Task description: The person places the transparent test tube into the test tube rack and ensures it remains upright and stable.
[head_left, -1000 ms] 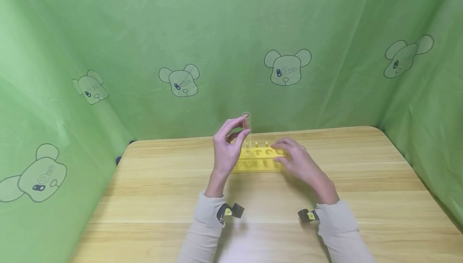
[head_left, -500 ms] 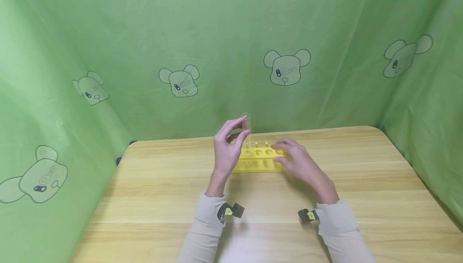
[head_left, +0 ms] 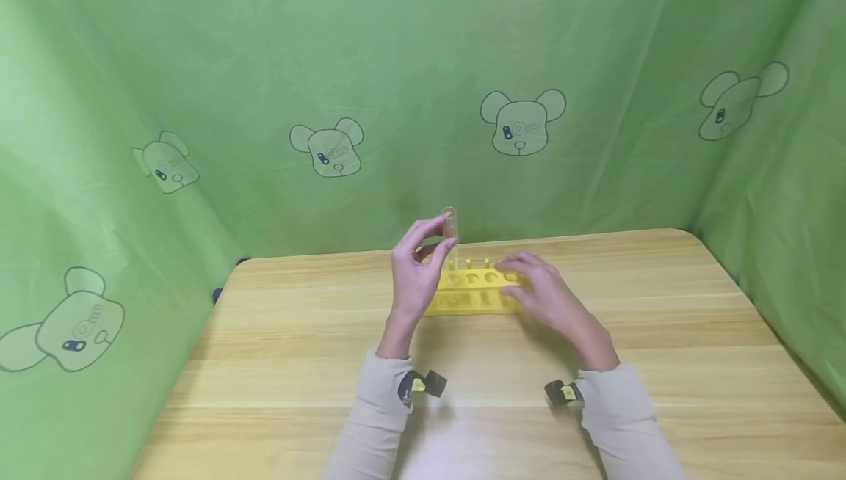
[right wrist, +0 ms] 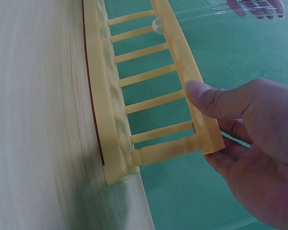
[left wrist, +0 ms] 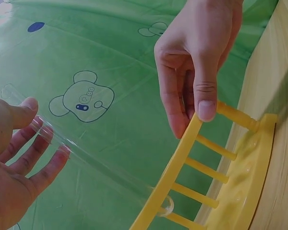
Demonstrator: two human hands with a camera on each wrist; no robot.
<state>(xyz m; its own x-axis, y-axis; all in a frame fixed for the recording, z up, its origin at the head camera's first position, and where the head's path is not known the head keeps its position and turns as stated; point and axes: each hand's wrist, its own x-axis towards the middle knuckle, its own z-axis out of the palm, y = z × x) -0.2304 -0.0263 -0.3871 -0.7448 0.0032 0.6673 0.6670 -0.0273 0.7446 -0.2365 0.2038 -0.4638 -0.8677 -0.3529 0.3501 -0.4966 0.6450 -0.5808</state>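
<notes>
My left hand (head_left: 415,274) pinches a clear test tube (head_left: 451,227) near its upper end, thumb on one side and fingers on the other. The tube stands almost upright over a yellow test tube rack (head_left: 472,305). In the left wrist view, the tube's rounded bottom (left wrist: 168,206) pokes just through a hole in the rack's upper plate (left wrist: 175,160), well above the base. At the rack's right end, my right hand (head_left: 545,291) grips the upper plate. Its thumb (right wrist: 201,93) presses on top and the fingers curl underneath. My left hand hides the rack's left end in the head view.
The rack stands on a wood-grain table (head_left: 297,362), toward its back edge. Green curtains (head_left: 410,62) with bear-head outlines rise behind it and on both sides. Thin yellow pegs (head_left: 487,263) stick up along the rack's rear.
</notes>
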